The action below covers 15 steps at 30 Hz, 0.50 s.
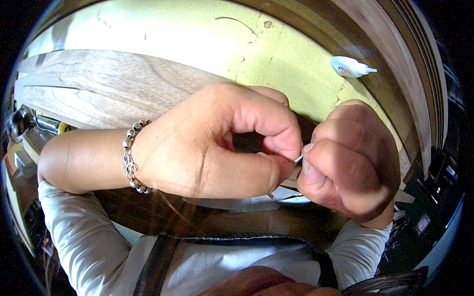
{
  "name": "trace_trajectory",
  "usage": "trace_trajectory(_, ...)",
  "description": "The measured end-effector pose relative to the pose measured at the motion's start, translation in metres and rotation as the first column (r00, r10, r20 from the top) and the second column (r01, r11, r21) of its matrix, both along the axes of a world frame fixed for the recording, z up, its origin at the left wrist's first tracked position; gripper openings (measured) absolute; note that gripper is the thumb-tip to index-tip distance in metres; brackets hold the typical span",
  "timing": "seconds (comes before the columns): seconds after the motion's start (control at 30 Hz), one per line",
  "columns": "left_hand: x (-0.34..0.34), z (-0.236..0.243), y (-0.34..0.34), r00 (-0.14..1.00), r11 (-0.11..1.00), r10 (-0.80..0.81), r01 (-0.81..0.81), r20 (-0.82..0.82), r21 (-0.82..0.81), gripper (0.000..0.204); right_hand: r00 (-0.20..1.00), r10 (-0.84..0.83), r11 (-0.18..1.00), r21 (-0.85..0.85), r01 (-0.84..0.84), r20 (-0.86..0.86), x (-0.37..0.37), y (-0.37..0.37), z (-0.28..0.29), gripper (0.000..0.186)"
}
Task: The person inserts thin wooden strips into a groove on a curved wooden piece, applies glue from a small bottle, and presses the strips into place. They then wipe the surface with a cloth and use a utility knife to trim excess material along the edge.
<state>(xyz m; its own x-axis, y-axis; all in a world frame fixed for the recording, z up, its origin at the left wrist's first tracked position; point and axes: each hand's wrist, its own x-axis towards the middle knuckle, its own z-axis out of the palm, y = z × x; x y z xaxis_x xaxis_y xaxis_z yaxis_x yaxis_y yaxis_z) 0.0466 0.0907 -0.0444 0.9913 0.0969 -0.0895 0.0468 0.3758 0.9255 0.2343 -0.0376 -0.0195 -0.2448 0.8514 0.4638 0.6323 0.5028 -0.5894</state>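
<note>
Left hand (212,143) and right hand (353,163) meet, each grip pinching thumb to finger on a thin pale sliver (298,159), which bridges the small gap between them; could bend or slip loose if pulls turn uneven, any further length hidden

Strong light, seemingly from the upper left, washes the yellow surface (281,54) nearly white there, though I can follow the grain on the wooden plank (108,74) beside it. The left hand (207,143) is brightly lit; brownish shadow covers much of the right hand (350,158). Faint reddish flare streaks below the left hand. Straight edges bow toward the rim, and the margins sink into grainy black.
</note>
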Motion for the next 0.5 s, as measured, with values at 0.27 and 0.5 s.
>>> trace_trajectory(0.27, -0.001, 0.0, -0.001, 1.0, 0.997, -0.004, 0.003, 0.023, 0.073, 0.006, 0.999, -0.035, 0.99, -0.135, 0.037, 0.015, 0.007, 0.006, 0.014, 0.02)
trace_trajectory(0.5, 0.001, -0.002, 0.0, 0.998, 0.999, -0.005, 0.003, 0.056, 0.033, 0.007, 0.989, -0.07, 0.987, -0.131, 0.087, 0.132, 0.019, 0.006, 0.024, 0.025)
